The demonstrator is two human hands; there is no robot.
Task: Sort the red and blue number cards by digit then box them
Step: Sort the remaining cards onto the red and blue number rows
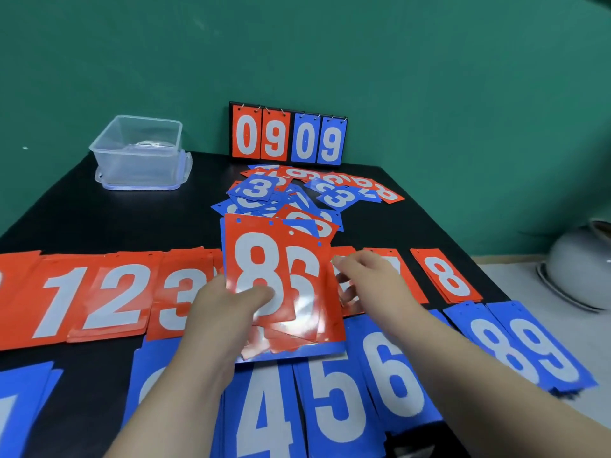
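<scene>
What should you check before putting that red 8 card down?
1. Left hand grips the card bunch, red 8 card on top: ok.
2. Red 8 pile uncovered: ok.
3. Right hand free to take the card: cannot tell.
4. Mixed heap all sorted: not ok.
5. Clear box open: ok.

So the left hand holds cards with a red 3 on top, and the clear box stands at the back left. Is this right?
One thing is wrong: in the head view the top card in the left hand is a red 8, not 3. The clear box stands at the back left.
</scene>
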